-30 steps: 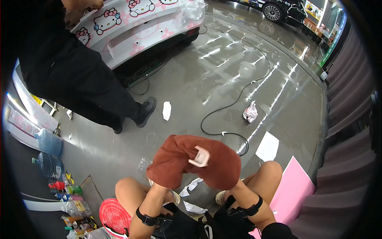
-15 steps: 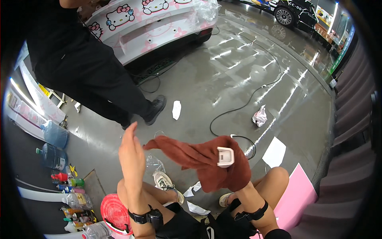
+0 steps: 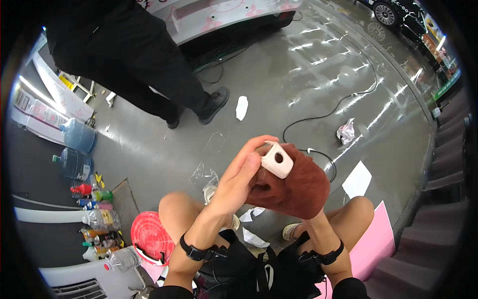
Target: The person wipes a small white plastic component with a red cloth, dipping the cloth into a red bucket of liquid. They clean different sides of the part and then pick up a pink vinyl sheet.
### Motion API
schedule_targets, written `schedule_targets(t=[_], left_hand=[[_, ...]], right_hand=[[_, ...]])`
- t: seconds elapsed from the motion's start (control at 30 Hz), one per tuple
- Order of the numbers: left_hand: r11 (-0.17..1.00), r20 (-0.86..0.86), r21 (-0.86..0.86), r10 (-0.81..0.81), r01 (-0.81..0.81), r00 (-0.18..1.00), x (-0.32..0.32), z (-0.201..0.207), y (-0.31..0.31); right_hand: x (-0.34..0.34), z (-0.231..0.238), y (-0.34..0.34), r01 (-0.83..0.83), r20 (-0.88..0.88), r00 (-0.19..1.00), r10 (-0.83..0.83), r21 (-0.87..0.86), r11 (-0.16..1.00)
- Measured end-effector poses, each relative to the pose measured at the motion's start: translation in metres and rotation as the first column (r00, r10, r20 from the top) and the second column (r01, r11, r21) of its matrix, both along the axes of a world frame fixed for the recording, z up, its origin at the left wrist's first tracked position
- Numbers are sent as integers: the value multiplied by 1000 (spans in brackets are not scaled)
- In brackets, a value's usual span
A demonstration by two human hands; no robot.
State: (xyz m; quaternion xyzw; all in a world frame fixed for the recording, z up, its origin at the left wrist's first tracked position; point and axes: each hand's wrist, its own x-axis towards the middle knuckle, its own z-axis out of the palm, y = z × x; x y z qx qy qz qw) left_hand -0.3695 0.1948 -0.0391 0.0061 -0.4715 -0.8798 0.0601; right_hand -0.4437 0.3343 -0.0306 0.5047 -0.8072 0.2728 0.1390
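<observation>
A small white plastic part [image 3: 277, 160] with a round dark hole sits tilted on top of a reddish-brown cloth [image 3: 301, 187]. My left hand [image 3: 241, 174] is closed at the part's left edge, thumb on the near side and fingers curled over the far side, against the cloth. The cloth is draped over my right hand and hides its fingers; just the right wrist [image 3: 314, 225] shows below it. How the right hand grips underneath cannot be seen.
A person in black trousers [image 3: 144, 70] stands ahead left, beside a white-and-pink car bumper [image 3: 224, 20]. A black cable [image 3: 318, 117] runs across the floor. Paper scraps lie around, with a pink board [image 3: 373, 239] at right. A red stool [image 3: 152, 239], jugs [image 3: 74, 163] and bottles stand left.
My left hand, earlier raised, apart and with nothing in it, has come right and closed on the white part. The part has turned over, showing its hole. The cloth's loose end is gathered in.
</observation>
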Motion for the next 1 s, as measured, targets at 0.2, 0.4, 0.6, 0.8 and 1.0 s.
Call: schedule_targets(t=[0.2, 0.4, 0.6, 0.8, 1.0], left_hand=[[998, -225, -59, 17, -31, 974, -6, -12, -2], [961, -421, -258, -16, -103, 907, -2, -15, -13], [926, -478, -321, 20, -196, 878, 1, -12, -2], [923, -222, -369, 29, -112, 975, 6, -10, -4], [938, -91, 345, -7, 39, 996, -6, -20, 6]], right_hand=[[8, -12, 10, 57, 606, 793, 62, -176, 983], [4, -9, 28, 79, 468, 883, 38, -230, 970], [4, 4, 37, 49, 213, 977, -2, -215, 975], [11, 12, 41, 168, 777, 623, 91, -246, 954], [10, 2, 38, 233, 665, 714, 219, -520, 822]])
